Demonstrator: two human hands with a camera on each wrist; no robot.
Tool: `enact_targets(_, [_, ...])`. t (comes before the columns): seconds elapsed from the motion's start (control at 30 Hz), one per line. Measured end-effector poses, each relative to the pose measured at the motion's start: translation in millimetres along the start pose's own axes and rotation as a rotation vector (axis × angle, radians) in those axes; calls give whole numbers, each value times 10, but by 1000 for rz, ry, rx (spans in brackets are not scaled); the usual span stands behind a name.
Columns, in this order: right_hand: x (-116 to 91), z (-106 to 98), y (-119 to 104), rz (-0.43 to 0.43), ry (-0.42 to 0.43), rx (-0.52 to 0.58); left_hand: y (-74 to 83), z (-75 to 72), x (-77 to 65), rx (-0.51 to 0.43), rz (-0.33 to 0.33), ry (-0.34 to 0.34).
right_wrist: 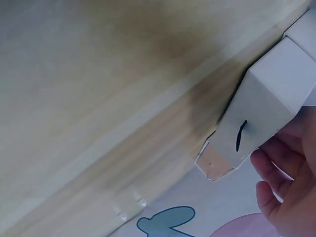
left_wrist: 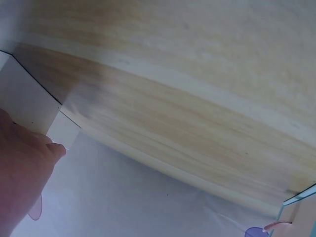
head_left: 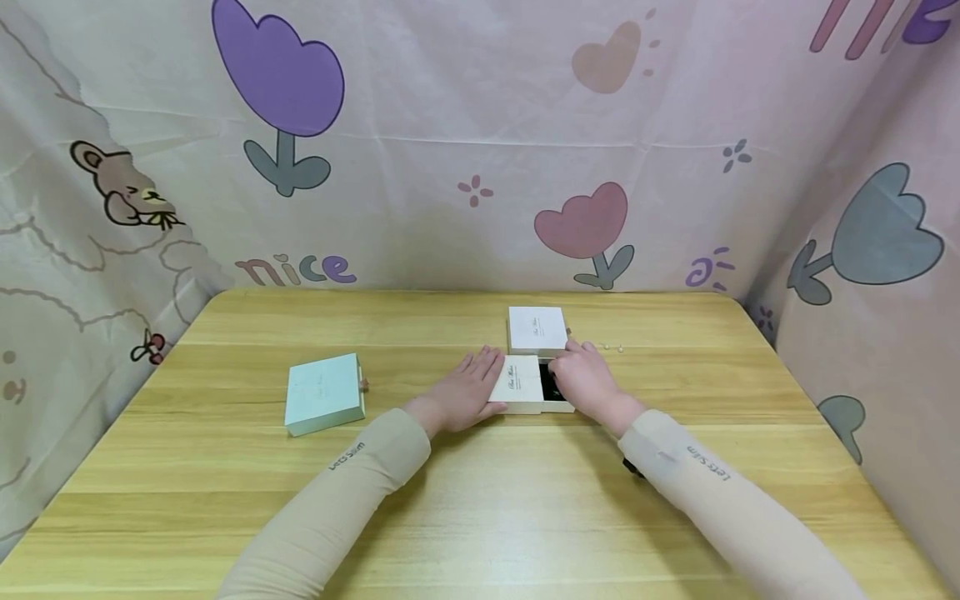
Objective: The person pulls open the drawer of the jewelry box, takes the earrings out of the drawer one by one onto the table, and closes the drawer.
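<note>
My left hand [head_left: 465, 392] lies over the left end of a cream box [head_left: 517, 379] with dark lettering, fingers straight, thumb along its front side. Out of the box's right end a drawer [head_left: 558, 407] is pulled partway, with a black lining [head_left: 550, 383]. My right hand [head_left: 588, 379] is over the drawer, its fingers bent at the inside. From the right wrist view, the drawer front [right_wrist: 252, 106] has a black cord loop [right_wrist: 240, 136]. The right fingers [right_wrist: 269, 173] reach behind the drawer wall; the tips are hidden, so I cannot tell whether they hold anything.
Directly behind the cream box stands a white box [head_left: 536, 327] with a small brown tab. A pale green box [head_left: 324, 393] with a brown tab sits at the left. Two tiny shiny pieces [head_left: 613, 347] lie right of the white box. A patterned curtain [head_left: 420, 167] hangs behind the wooden table [head_left: 480, 517].
</note>
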State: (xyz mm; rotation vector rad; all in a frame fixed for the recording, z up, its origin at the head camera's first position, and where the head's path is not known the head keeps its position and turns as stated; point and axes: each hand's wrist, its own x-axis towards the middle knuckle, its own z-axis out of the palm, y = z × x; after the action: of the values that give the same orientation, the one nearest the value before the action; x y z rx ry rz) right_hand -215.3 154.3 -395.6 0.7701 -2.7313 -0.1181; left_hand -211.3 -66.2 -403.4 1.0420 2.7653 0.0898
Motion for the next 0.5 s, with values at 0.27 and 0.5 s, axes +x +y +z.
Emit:
enact_targets(0.27, [50, -64, 36, 23, -83, 115, -4, 5, 2, -9, -4, -10])
enact_targets(0.5, [76, -289, 257, 166, -36, 360, -9, 4, 12, 14, 2, -9])
